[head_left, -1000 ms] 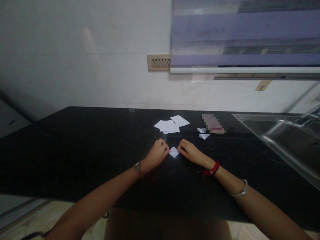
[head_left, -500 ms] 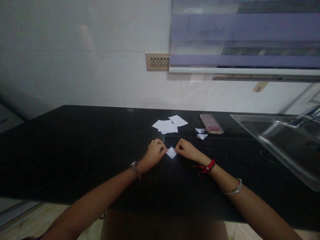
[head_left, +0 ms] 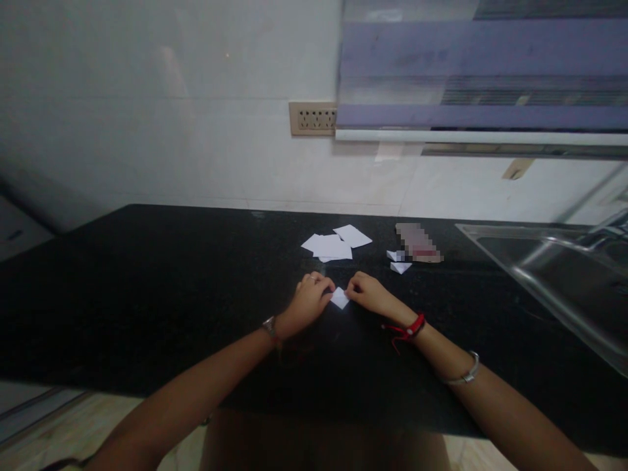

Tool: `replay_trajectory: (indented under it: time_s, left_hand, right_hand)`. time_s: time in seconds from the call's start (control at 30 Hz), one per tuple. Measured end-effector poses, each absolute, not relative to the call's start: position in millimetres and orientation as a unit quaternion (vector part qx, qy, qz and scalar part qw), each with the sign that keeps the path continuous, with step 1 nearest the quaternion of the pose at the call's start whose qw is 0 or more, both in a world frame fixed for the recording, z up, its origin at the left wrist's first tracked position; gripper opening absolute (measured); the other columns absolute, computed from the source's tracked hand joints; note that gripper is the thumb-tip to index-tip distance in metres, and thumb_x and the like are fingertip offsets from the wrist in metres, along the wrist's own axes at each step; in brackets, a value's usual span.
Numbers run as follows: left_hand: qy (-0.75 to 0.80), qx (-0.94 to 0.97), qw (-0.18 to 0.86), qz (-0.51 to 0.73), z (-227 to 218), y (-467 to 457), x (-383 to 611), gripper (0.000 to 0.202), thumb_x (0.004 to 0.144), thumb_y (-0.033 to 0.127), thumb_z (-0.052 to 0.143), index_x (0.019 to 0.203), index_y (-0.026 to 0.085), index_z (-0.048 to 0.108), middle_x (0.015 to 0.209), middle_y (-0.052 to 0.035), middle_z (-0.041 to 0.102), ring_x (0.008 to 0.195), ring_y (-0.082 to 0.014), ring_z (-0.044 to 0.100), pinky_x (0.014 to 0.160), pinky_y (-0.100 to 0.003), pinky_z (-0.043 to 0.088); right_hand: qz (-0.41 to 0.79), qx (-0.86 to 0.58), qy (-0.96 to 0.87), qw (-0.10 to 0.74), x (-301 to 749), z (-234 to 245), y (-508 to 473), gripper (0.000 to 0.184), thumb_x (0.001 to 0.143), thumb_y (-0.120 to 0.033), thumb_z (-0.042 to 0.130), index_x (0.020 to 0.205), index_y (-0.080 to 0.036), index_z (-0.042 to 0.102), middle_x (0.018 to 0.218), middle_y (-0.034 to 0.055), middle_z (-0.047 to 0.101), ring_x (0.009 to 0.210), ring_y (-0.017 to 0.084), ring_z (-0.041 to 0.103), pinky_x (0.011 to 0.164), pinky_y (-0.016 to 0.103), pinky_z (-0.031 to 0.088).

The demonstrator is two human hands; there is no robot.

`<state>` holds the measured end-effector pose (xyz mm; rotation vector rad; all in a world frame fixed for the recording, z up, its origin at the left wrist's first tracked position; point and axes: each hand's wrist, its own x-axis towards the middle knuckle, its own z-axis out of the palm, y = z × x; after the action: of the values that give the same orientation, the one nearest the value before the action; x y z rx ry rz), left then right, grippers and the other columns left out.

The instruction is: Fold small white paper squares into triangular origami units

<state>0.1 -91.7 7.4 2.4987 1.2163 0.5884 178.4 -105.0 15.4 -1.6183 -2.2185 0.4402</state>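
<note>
Both hands have a narrow grip on one small folded white paper: the fingers of the left hand close on its left corner, those of the right hand on its right corner. Whether the tips pinch the edges or press them flat is too small to tell. The paper lies on the dark countertop, just on the near side of the loose white sheets. Held from opposite corners like this, it is probably being kept steady and square to the person, with the middle left in view — the hard counter seems to serve as backing.

The sheets overlap untidily, likely set there to be within reach yet out of the working space. Right of the sheets and slightly nearer the person lie two small folded pieces, apparently put aside so they do not mix with the flat ones. They sit by a pinkish flat object, blurred by a mosaic; the sink is farther right of the sheets.

The held paper looks like a little diamond — plain white, one point towards the person, much smaller than a loose sheet. Its creases are hard to make out.
</note>
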Motion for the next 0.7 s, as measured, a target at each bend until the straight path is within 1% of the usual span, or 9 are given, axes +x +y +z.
replay_trajectory:
  time_s: [0.1, 0.23, 0.37, 0.5, 0.7]
  left_hand:
    - [0.387, 0.884, 0.15, 0.214, 6, -91, 0, 0.014, 0.077, 0.022, 0.048, 0.089, 0.02, 0.056, 0.095, -0.003, 0.051, 0.092, -0.0177, 0.043, 0.081, -0.032, 0.035]
    - [0.377, 0.879, 0.175, 0.234, 5, -87, -3, 0.016, 0.073, 0.025, 0.055, 0.087, 0.018, 0.057, 0.094, -0.0041, 0.052, 0.091, -0.0177, 0.044, 0.081, -0.032, 0.036]
    - [0.369, 0.873, 0.2, 0.249, 3, -82, -5, 0.009, 0.073, 0.019, 0.054, 0.078, 0.017, 0.061, 0.091, -0.0042, 0.052, 0.09, -0.0165, 0.046, 0.082, -0.031, 0.036]
    - [0.366, 0.869, 0.193, 0.271, 2, -81, -4, 0.012, 0.073, 0.014, 0.05, 0.077, 0.017, 0.061, 0.09, -0.0035, 0.052, 0.09, -0.0159, 0.046, 0.083, -0.031, 0.036]
    - [0.376, 0.865, 0.194, 0.269, 1, -82, -3, 0.007, 0.071, 0.019, 0.056, 0.075, 0.017, 0.062, 0.095, -0.0044, 0.051, 0.094, -0.018, 0.044, 0.085, -0.033, 0.035]
  right_hand:
    - [0.147, -0.579, -0.782, 0.178, 178, 15, -105, 0.013, 0.072, -0.014, 0.046, 0.064, -0.011, 0.057, 0.071, 0.0041, 0.052, 0.064, 0.01, 0.049, 0.061, 0.02, 0.037]
    - [0.146, -0.582, -0.779, 0.179, 179, 15, -105, 0.013, 0.071, -0.012, 0.046, 0.066, -0.011, 0.057, 0.071, 0.0042, 0.052, 0.064, 0.01, 0.049, 0.06, 0.02, 0.036]
    - [0.147, -0.585, -0.776, 0.182, 179, 16, -106, 0.013, 0.071, -0.011, 0.046, 0.065, -0.011, 0.057, 0.071, 0.0043, 0.053, 0.064, 0.01, 0.049, 0.061, 0.02, 0.036]
    - [0.147, -0.592, -0.772, 0.181, 178, 17, -105, 0.012, 0.069, -0.01, 0.047, 0.063, -0.011, 0.057, 0.07, 0.0037, 0.053, 0.062, 0.01, 0.048, 0.059, 0.019, 0.036]
    - [0.141, -0.602, -0.766, 0.175, 175, 19, -107, 0.013, 0.07, -0.008, 0.045, 0.062, -0.011, 0.056, 0.069, 0.0043, 0.052, 0.062, 0.01, 0.047, 0.06, 0.02, 0.035]
